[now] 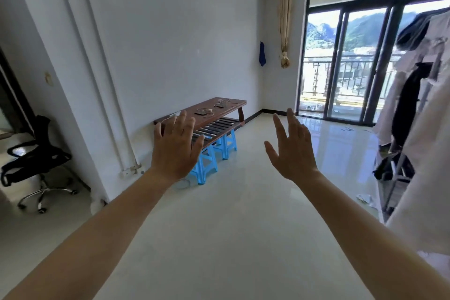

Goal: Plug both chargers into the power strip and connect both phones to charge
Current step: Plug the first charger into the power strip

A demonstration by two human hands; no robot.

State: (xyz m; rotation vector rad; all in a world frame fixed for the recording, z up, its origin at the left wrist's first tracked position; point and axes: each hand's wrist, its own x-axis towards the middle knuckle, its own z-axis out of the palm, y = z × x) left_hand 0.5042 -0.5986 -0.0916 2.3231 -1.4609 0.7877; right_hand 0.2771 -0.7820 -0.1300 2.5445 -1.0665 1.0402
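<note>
While both arms are stretched out ahead, the left hand [175, 147] and the right hand [293, 147] hang in the air with fingers spread wide, grasping nothing. They are well apart from the low wooden bench [233, 103] that stands far off against the white wall. On its top lie two dark phones: one [201, 112] nearer the left end, the other [220, 105] farther along to the right, each with pale cable looped beside it. Whether any cable is plugged in I cannot tell at this distance. Something white [174, 114] sits at the bench's left end, partly hidden behind the left hand's fingers; it may be the power strip, but I cannot be sure. Blue plastic stools [225, 142] stand under the bench. A black office chair [36, 153] is at the near left, and clothes [418, 95] hang on the right by the glass balcony doors [360, 66].
</note>
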